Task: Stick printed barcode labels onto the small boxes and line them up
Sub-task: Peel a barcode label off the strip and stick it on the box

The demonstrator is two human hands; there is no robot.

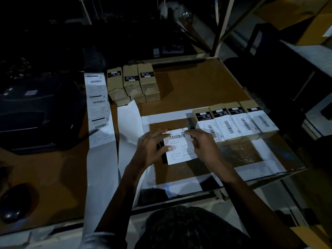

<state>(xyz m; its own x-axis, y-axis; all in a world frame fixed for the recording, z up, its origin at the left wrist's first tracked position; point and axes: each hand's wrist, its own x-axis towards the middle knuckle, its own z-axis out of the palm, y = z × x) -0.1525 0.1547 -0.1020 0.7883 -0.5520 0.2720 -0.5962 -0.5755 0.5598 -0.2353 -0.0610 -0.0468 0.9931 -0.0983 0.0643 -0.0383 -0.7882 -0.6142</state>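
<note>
A white barcode label [180, 146] lies over a small box [161, 151] at the table's middle; only the box's dark left edge shows. My left hand [152, 150] holds the box from the left, thumb pressed on the label. My right hand [203, 144] touches the label's top right corner with its fingertips. Several labelled boxes [235, 121] stand side by side in a row to the right. A stack of unlabelled brown boxes [133, 83] sits at the back left. A strip of printed labels [99, 108] runs down the left.
A dark label printer [36, 112] sits at the far left, a black mouse [16, 203] near the front left. Peeled white backing paper [129, 119] lies beside the strip. Cardboard cartons [305, 18] fill the back right. The brown tabletop [197, 87] has a glass sheet over it.
</note>
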